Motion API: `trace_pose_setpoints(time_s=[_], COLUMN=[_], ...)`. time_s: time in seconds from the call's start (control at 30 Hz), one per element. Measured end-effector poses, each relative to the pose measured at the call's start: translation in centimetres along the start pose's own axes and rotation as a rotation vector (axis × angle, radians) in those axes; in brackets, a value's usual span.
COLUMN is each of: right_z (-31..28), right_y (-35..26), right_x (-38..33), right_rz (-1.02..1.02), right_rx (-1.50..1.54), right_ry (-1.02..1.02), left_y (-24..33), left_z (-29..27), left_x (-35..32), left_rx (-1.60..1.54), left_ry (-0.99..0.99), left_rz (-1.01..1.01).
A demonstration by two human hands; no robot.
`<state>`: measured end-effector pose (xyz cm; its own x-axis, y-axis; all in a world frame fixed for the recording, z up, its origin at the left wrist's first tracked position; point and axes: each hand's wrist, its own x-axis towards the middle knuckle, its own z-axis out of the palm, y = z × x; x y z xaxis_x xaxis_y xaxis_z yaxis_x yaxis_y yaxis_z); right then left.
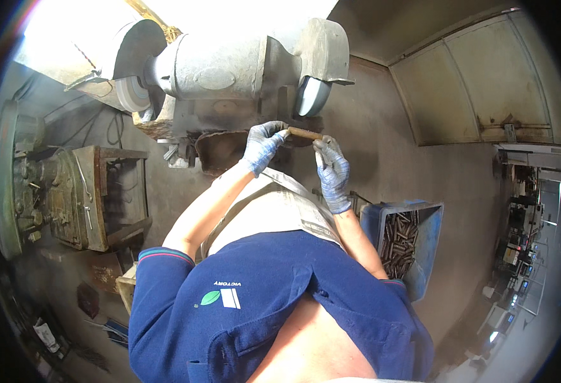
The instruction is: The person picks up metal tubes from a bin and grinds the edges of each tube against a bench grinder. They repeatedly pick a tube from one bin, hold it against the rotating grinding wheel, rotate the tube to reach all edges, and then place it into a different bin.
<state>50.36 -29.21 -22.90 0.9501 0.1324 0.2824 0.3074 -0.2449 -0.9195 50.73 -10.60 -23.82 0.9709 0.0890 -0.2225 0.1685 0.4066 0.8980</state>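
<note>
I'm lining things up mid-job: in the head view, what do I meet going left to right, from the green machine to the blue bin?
Green machine → left hand → brown rod → right hand → blue bin with many small rods in it.

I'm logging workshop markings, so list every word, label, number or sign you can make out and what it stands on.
Navy shirt: white lettering beside a green leaf emblem, upside down here; I don't copy wording.
Pale apron: faint print, too small to read.
Grinder: oval plate, nothing legible.
Brown rod: no lettering discernible.
</note>
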Motion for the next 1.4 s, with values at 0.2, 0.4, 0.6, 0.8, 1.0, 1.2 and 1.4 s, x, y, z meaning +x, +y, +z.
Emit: trace_pose_setpoints(time_s=[0.2,0.4,0.6,0.8,1.0,1.2,1.4], right_z=[-0.8,-1.3,-1.7,-2.2,-1.9,-0.1,2.0], right_y=[0.4,2.5,4.4,4.9,4.6,3.9,5.2], right_x=[1.1,2.7,3.3,3.6,3.9,4.1,4.3], right_rz=[-0.128,-0.038,0.073,0.157,0.174,0.137,0.148], right_rx=[-0.19,0.024,0.082,0.231,0.284,0.193,0.277], right_ry=[-0.098,-0.077,-0.089,-0.063,-0.047,-0.093,-0.202], left_y=[0.1,-1.7,-3.3,-3.1,-2.0,-2.8,-2.5], left_z=[1.0,2.1,3.0,4.2,4.7,2.3,0.0], left_x=[1.3,2.5,3.5,4.0,3.6,4.0,3.8], left_rx=[0.051,-0.16,-0.25,-0.219,-0.199,-0.192,-0.227], left_ry=[0.086,0.15,0.213,0.259,0.308,0.318,0.362], left_rz=[-0.004,-0.049,-0.078,-0.107,-0.151,-0.066,-0.083])
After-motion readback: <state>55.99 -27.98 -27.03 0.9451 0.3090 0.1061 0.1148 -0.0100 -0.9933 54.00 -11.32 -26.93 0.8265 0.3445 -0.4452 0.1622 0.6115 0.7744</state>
